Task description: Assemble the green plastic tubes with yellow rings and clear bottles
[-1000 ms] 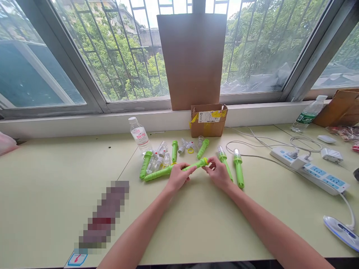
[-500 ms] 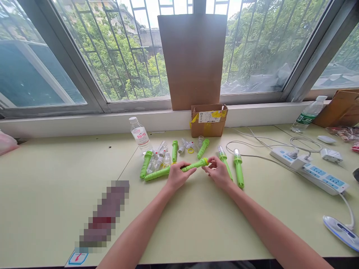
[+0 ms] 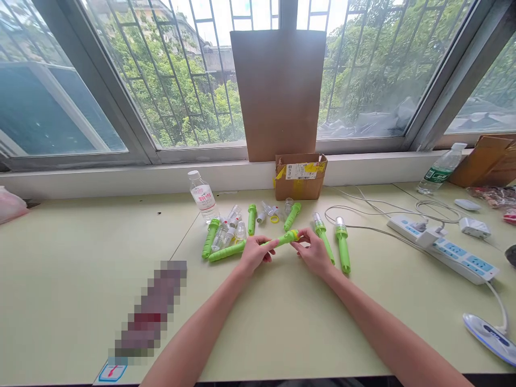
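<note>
A green plastic handle [image 3: 284, 239] with a yellow ring [image 3: 296, 235] at its right end lies across my hands, tilted slightly up to the right. My left hand [image 3: 257, 252] is closed round its left part. At the other end, the fingers of my right hand [image 3: 313, 250] pinch the yellow ring. Just beyond my right hand, two green sticks with clear tops lie side by side, a nearer-left one [image 3: 323, 236] and a right one [image 3: 342, 244]. Another green handle [image 3: 226, 251] lies left of my left hand, and more [image 3: 252, 219] rest behind.
Clear plastic covers [image 3: 220, 237] and small white-ended parts are heaped behind my left hand, near a water bottle [image 3: 202, 199]. A loose yellow ring [image 3: 274, 219] lies before an open cardboard box [image 3: 299, 188]. To the right are a power strip [image 3: 447, 247] and looping cables.
My right fingers have shifted round the yellow ring end, and my left fingers have curled further under the handle. The camera view has tipped slightly upward.
</note>
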Tool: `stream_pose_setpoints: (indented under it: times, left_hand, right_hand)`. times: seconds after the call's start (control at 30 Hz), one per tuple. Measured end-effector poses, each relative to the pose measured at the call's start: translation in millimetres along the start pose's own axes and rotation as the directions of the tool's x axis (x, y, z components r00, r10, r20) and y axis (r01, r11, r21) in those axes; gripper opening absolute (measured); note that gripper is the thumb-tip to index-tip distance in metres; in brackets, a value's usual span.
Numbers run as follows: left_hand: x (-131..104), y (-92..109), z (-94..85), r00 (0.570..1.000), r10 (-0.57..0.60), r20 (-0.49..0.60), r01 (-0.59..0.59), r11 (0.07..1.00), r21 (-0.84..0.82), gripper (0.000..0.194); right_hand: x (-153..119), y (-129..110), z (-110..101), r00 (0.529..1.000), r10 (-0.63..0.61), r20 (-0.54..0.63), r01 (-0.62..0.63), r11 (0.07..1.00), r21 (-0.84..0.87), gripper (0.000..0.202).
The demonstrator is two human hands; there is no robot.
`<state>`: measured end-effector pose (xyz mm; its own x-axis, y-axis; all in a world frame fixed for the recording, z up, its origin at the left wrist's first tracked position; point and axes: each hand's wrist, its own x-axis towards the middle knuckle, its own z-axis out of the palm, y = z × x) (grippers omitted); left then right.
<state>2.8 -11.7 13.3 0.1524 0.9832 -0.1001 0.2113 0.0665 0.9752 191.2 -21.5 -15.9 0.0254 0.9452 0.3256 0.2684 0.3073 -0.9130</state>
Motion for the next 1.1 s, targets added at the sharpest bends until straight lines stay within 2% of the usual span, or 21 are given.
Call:
stream_pose_setpoints:
  times: [0.1,0.17,0.3,0.47,0.57,0.83,1.1]
  left_hand:
    - [-0.1,-1.9,2.9,1.000,0.021,-0.020,-0.021,1.000,0.019,0.039]
    - [-0.6,-3.3,5.8,0.995,0.063,-0.075,-0.061,0.997,0.039,0.041]
    - [-1.7,-5.4,8.9,0.957,0.227,-0.180,-0.208,0.971,0.117,0.044]
    - [-3.1,-6.2,8.4,0.915,0.391,-0.098,-0.371,0.911,0.179,0.035]
    - [-4.0,-5.5,8.6,0.917,0.384,-0.111,-0.363,0.916,0.170,0.030]
    - [-4.8,-2.5,5.9,0.943,0.297,-0.152,-0.289,0.955,0.072,0.032]
    - [-5.6,0.0,5.9,0.956,0.241,-0.165,-0.240,0.970,0.022,0.035]
  right_hand:
    - [0.5,0.0,-0.6,1.000,0.012,-0.013,-0.012,1.000,-0.018,0.028]
    - [0.9,-0.2,-1.0,0.999,0.023,-0.033,-0.024,0.999,-0.023,0.028]
    - [1.4,-1.3,-1.2,0.996,0.062,-0.058,-0.060,0.998,0.030,0.031]
    - [3.9,-0.8,-2.2,0.982,0.176,-0.061,-0.162,0.968,0.193,0.040]
    - [5.1,0.0,-2.9,0.979,0.200,-0.030,-0.188,0.956,0.227,0.042]
    - [4.4,3.3,-1.6,0.975,0.212,0.069,-0.223,0.938,0.266,0.045]
    - [2.4,-0.8,-1.1,0.988,0.151,0.035,-0.155,0.965,0.210,0.038]
